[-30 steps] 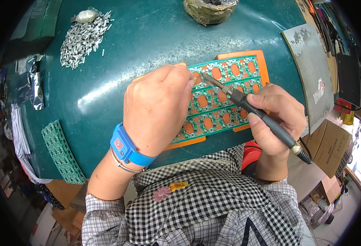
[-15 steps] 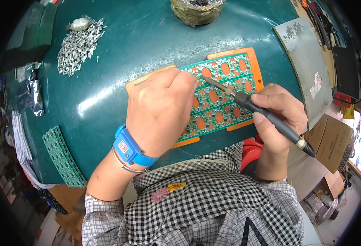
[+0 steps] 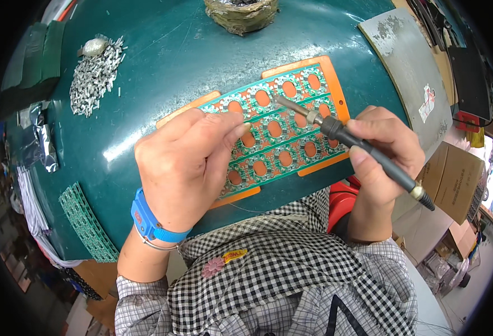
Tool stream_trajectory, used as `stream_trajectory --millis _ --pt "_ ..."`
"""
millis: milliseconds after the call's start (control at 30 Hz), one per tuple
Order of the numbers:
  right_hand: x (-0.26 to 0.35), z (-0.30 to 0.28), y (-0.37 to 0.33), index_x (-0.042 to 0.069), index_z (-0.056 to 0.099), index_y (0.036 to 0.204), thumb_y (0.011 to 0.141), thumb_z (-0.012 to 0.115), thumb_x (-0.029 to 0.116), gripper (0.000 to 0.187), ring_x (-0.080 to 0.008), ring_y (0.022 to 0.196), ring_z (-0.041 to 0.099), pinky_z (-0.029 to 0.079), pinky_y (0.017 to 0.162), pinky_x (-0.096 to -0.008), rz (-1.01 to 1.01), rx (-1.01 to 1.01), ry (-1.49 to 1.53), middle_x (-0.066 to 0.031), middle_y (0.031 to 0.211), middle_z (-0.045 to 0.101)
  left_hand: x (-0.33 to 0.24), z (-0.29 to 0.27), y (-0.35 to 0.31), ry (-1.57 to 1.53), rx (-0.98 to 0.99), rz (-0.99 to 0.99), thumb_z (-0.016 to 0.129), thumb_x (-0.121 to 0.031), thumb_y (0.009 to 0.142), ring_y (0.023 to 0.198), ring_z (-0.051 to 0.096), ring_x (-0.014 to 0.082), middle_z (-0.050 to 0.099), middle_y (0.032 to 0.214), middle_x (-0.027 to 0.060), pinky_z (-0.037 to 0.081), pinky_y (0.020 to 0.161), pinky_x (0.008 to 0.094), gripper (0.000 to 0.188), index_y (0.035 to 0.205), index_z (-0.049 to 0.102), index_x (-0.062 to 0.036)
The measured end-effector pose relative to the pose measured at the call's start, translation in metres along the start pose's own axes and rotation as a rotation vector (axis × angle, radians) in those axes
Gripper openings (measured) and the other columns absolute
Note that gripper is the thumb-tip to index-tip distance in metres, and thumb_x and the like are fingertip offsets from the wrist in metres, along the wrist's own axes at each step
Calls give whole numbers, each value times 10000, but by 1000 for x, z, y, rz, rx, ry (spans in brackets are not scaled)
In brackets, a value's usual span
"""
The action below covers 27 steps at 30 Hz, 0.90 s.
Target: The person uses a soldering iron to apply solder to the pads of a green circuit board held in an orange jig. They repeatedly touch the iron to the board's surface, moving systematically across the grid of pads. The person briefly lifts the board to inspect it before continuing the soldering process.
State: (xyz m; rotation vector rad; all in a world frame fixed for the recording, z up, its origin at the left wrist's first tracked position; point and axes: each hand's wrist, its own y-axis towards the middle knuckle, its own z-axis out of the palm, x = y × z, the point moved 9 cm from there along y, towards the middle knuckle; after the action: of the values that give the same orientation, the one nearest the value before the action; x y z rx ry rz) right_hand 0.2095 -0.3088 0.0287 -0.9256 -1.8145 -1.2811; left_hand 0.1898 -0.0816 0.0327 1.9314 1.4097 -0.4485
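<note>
A green circuit board panel with rows of round cut-outs lies on an orange backing frame. In my right hand is a soldering iron with a dark handle. Its metal tip points left and sits over the panel's upper rows; whether it touches I cannot tell. My left hand, with a blue wrist strap on its wrist, is over the panel's left part. Its thumb and index finger are pinched together, and what they hold is too small to make out. This hand hides part of the panel.
Small white-and-grey pieces lie in a heap at the far left. A round, crusted bowl stands at the back. Another green board panel is at the left edge, with white cables beside it. A grey board lies right, above a cardboard box.
My left hand has moved left and turned, so its pinched fingertips now show. The iron's tip has shifted slightly left in the picture. The whole view has shifted a little.
</note>
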Motion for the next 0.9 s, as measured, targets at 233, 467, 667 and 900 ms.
stream_trajectory --millis 233,467,667,900 --pt "-4 0 9 -87 708 902 665 685 12 258 -172 587 582 432 548 -277 18 16 -12 -130 721 658 2 19 18 99 -21 13 779 21 821 593 646 161 660 719 86 503 536 283 91 847 699 -14" --pt "-7 7 10 -69 715 900 659 688 3 253 -159 575 580 428 526 -271 48 58 -36 -126 727 666 4 29 19 129 9 25 756 9 831 620 683 220 698 770 109 536 559 324 62 854 703 -12" --pt "-7 8 11 -59 717 892 653 685 2 249 -151 565 583 426 511 -263 20 66 -58 -118 708 660 4 30 19 134 6 32 763 -2 826 630 689 248 708 783 119 541 565 334 60 855 713 -18" --pt "-4 7 10 -57 715 888 657 687 11 242 -154 568 590 435 520 -270 36 70 -82 -118 701 659 -2 32 21 141 55 71 780 -9 822 630 684 251 702 769 113 530 560 323 65 869 738 -26"
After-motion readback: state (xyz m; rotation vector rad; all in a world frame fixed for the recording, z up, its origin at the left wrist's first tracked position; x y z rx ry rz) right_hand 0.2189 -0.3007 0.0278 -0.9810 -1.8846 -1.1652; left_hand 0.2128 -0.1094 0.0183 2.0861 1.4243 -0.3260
